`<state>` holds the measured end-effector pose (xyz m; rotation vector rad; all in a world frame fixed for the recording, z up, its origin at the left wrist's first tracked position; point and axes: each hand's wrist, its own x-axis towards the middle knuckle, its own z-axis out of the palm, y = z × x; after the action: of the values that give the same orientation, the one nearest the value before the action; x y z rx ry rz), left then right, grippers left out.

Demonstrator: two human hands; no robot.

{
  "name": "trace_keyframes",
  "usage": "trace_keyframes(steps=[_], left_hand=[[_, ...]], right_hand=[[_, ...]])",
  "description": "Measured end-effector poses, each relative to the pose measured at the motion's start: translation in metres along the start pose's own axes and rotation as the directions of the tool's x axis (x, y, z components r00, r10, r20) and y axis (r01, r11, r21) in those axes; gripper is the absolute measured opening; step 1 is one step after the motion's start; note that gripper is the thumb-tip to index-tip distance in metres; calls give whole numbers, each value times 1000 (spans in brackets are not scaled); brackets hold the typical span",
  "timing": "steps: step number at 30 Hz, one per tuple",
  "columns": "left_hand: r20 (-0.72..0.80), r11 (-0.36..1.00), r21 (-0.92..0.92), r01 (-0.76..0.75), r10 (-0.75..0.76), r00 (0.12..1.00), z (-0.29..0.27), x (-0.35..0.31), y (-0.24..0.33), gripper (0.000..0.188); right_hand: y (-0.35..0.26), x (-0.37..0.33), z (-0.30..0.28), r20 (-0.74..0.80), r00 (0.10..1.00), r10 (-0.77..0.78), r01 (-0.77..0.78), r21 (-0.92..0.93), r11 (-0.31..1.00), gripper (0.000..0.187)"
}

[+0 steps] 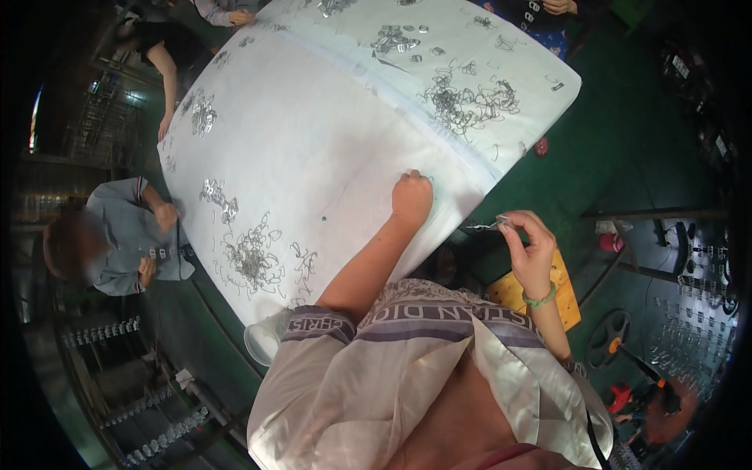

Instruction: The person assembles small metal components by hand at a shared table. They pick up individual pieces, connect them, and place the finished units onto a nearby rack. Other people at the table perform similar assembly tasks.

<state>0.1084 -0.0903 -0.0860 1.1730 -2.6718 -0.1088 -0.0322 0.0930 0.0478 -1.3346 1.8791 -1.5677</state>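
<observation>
My left hand [412, 197] is closed in a fist on the white tabletop [313, 157], near its right-hand edge. Whatever the fingers may grip is hidden. Off that edge, my right hand [534, 252] pinches a short string of small silver metal pieces [487, 227] between thumb and fingers. The string points left toward the table edge; its exact make is too small to tell. A green bracelet [540, 298] circles my right wrist. On the table to the left of my left arm lie a tangle of thin wire hooks [252, 257] and a small pile of silver metal buckles [218, 200].
More wire hooks [470, 100] and buckles [394, 39] lie on the table's far side. A clear plastic tub [266, 338] sits at the near left corner. A yellow stool [560, 294] stands below my right hand. A co-worker [125, 235] sits at left; others work at the far edges.
</observation>
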Motion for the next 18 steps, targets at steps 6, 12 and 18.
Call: trace_keyframes(steps=[6,12,18], left_hand=[[112,982,131,-132,118,987,-5,13,11,6],[206,962,-255,100,-47,977,-28,28,3,7],[233,33,-972,231,200,952,-101,23,58,2]], right_hand=[[7,3,-6,-93,995,23,-25,-20,999,6],[10,7,-10,-181,982,51,-54,-12,998,6],[13,11,-4,-244,962,124,-109,74,991,6]])
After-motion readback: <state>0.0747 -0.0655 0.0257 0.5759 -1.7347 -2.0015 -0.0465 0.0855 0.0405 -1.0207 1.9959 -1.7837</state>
